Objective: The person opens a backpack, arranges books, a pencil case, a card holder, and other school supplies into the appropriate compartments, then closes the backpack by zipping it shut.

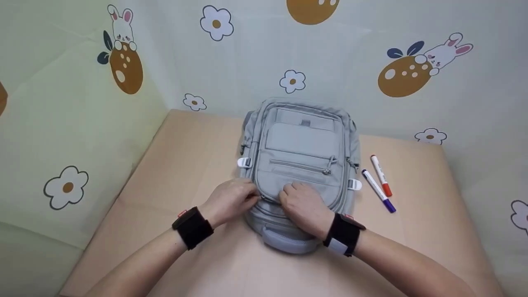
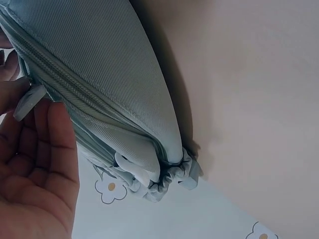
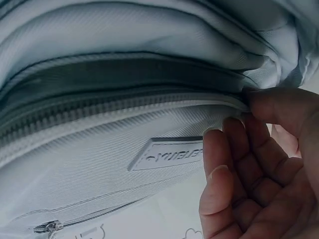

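Hands met on the near end of the grey backpack (image 1: 301, 165), which lay flat at table centre: the left hand (image 1: 231, 201) pinched a zipper pull (image 2: 29, 102), while the right hand (image 1: 304, 206), fingers curled, gripped the fabric edge beside the zipper, seemingly to steady it. Two markers (image 1: 379, 183) lay at three o'clock of the bag on the tan table (image 1: 185, 156), walled in by a cloth (image 1: 371, 82) printed with flowers and rabbits.

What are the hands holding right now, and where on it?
Left hand pinches the grey backpack zipper pull; right hand grips the zipper edge.

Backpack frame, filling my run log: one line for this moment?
backpack flat on table | left hand pinches zipper pull | right hand holds fabric | markers beside
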A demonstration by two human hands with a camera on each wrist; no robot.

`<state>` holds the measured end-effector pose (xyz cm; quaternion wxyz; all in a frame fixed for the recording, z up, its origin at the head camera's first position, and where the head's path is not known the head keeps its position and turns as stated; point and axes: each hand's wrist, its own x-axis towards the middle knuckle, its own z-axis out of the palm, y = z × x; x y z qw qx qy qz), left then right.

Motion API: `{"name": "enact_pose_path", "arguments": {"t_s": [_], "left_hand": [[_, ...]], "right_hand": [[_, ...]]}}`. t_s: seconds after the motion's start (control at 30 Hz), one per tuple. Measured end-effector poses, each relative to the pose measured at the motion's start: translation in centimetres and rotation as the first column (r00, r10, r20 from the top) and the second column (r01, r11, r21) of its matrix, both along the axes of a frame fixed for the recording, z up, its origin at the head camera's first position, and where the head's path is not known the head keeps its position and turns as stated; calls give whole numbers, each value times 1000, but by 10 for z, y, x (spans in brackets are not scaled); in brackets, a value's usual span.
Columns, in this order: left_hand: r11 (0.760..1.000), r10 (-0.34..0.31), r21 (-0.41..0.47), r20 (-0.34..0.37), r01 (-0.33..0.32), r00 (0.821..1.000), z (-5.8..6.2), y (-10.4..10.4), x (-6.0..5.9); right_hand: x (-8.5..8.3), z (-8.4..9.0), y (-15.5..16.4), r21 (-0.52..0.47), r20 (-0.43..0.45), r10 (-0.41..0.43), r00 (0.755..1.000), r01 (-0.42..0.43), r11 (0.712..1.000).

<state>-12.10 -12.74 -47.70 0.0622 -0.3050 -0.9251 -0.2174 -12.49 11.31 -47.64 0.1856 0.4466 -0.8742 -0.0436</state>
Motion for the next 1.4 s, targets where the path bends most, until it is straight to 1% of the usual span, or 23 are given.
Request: {"name": "enact_pose_path", "arguments": {"t_s": [0.2,0.33,0.47,0.57,0.73,0.9,1.0,1.2,1.4], "left_hand": [[1000,21,-19,13,-21,1000,3,-3,-7],[999,47,-11,24,-47,999,5,-7,-11],[998,56,-1,24,-56,998,5,-11,-16],[997,74,13,14,-74,997,5,-15,-22],[991,134,32,4,-134,991,3,-20,-36],[986,164,33,-3,-163,987,0,-21,-47],[985,166,40,-9,-165,986,0,-21,-49],[986,155,55,-14,-155,988,1,-21,-50],[986,158,51,-19,-157,987,0,-20,-50]], "right_hand": [[-1,3,2,-34,23,7,1000,-7,999],[-1,6,2,-55,55,7,998,-4,998],[0,10,3,-77,84,10,996,-4,997],[0,13,3,-88,89,16,996,-8,996],[-1,16,2,-100,100,26,995,-16,995],[-2,16,1,-118,122,34,992,-19,993],[-3,17,1,-120,151,34,988,-15,993],[-6,20,1,-108,217,16,976,7,994],[-9,31,-5,-75,268,4,964,17,997]]}}
